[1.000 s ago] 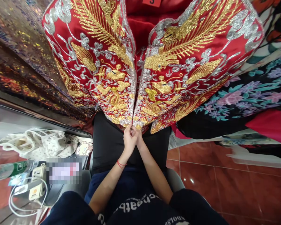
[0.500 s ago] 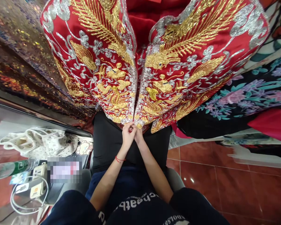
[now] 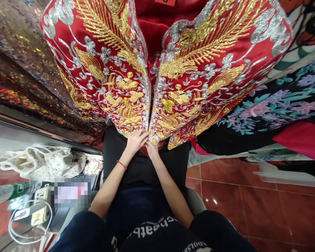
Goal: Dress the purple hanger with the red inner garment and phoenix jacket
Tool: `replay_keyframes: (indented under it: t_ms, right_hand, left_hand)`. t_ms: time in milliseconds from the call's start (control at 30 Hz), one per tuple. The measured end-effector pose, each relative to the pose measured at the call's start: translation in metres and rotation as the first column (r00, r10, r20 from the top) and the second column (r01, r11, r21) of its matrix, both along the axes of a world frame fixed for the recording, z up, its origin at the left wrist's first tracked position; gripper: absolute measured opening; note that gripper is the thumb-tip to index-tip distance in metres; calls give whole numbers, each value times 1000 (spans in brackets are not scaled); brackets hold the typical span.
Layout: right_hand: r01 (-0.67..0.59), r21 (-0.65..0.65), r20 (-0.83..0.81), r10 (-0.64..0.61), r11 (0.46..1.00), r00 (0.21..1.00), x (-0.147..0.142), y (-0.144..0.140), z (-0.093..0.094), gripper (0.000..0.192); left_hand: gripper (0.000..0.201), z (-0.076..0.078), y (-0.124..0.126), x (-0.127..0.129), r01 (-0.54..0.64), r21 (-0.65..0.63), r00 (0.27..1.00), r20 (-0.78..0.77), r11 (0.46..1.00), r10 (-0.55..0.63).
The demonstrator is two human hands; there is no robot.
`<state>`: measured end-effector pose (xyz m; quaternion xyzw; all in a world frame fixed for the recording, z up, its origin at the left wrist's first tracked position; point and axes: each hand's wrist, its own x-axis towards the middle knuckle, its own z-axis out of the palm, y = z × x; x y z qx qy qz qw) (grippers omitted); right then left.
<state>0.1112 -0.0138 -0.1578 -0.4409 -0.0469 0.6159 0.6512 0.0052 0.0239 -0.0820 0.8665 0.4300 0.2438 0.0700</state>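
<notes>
Jacket [image 3: 183,98], red with gold and silver embroidery, stood spread before the person, its bottom edge over the far edge of the lap [image 3: 144,175]. Its two front edges ran close together low down and parted upward toward the neck, where a red tag [image 3: 170,2] showed. Both hands were together at the lower end of the front opening. The left hand [image 3: 136,140] (a red cord [image 3: 122,164] circled its wrist) lay over the bottom corner of the left panel, fingers bent toward the opening; the right hand [image 3: 152,150] sat just beside and below it, fingertips up at the bottom edge. Whether either one pinched the cloth could not be told, as the fingertips overlapped and hid the spot. Sequin cloth [image 3: 28,70] hung beyond the jacket's left edge, floral cloth [image 3: 273,105] beyond its right. Near the person's left arm were a spotted bag [image 3: 55,161], a bottle [image 3: 20,189] and a socket strip [image 3: 42,195]
</notes>
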Motion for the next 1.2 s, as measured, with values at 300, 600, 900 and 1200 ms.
replay_keyframes:
  t_ms: [300,600,900,1200]
  right_hand:
    - [3,-16,-12,-3,1000,1000,2,0,0,49]
    - [7,-1,-34,-7,1000,999,0,0,3,54]
    - [9,4,-2,-9,1000,1000,0,-2,8,49]
    - [-11,-31,7,11,999,1000,-2,-3,3,25]
  left_hand:
    - [26,-5,9,-11,131,192,987,-113,973,-110]
    - [16,-5,13,-12,209,298,978,-88,932,-191]
    - [27,3,-15,14,-208,-207,955,167,956,244]
    - [41,5,-20,28,42,-789,707,457,613,540]
